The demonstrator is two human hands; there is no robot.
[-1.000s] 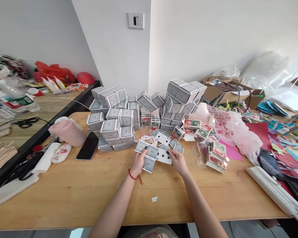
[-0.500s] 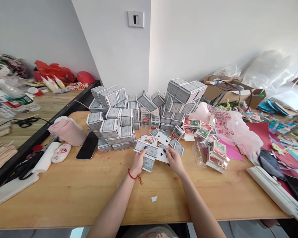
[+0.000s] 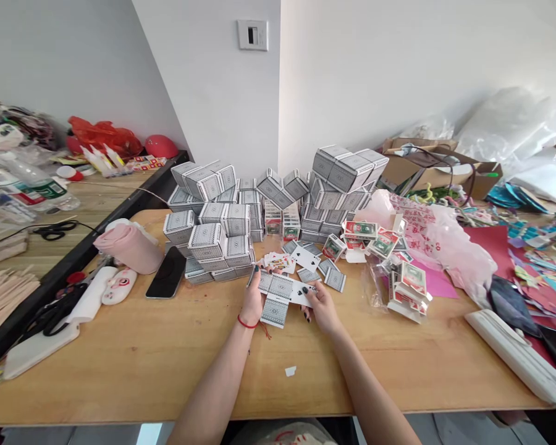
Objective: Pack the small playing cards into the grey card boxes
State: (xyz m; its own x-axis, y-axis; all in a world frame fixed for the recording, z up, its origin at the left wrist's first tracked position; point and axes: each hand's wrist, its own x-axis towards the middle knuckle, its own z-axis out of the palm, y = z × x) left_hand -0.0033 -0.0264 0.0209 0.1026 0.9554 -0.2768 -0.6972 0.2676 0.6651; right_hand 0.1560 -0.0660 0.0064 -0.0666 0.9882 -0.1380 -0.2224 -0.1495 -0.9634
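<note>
My left hand (image 3: 254, 301) is closed on joined playing cards (image 3: 278, 285), their grey patterned backs up, with one card (image 3: 273, 313) hanging below the row. At the right end of that row, my right hand (image 3: 323, 307) pinches a face-up spade card (image 3: 299, 292). Just behind lie loose cards: a face-up spade card (image 3: 307, 256), a few face cards (image 3: 280, 262) and several face-down ones (image 3: 334, 279). Whether the held cards are folded into each other is too small to tell.
Blocks folded from cards stand in a left stack (image 3: 222, 244) and a right stack (image 3: 336, 198). Opened card boxes (image 3: 410, 281) lie to the right beside a plastic bag (image 3: 449, 232). A phone (image 3: 166, 272) and a pink roll (image 3: 128, 247) are on the left. A paper scrap (image 3: 290, 371) lies in front.
The row of cards has come down slightly in my hands. My left thumb has shifted to its left edge, and my right fingers now show beneath the spade card.
</note>
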